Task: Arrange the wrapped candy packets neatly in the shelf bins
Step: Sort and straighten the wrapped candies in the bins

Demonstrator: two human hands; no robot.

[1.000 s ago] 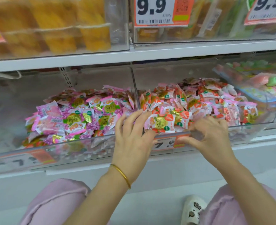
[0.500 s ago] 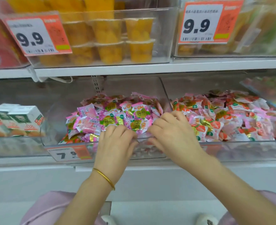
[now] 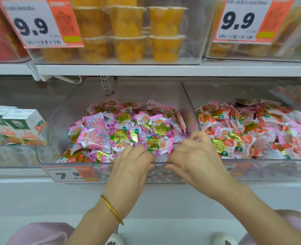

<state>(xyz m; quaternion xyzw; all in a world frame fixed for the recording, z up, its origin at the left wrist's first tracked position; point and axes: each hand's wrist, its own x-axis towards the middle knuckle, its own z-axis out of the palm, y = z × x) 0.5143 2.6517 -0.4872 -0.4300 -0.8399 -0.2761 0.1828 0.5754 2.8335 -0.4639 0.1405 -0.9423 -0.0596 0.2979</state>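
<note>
Tidying purple candy packets (image 3: 128, 133): heaped in the middle bin (image 3: 57, 121), piled up to its front rim. Left hand (image 3: 130, 167) and right hand (image 3: 195, 156) both curl into the front row, fingertips buried, so can't tell if either grips a packet. Risk: a hard sweep tips packets over the rim, or across the divider (image 3: 190, 106) into the strawberry packets (image 3: 252, 131).

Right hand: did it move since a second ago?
Yes. The right hand went left: from the red candy bin, right of the divider, to the front of the pink candy bin.
</note>
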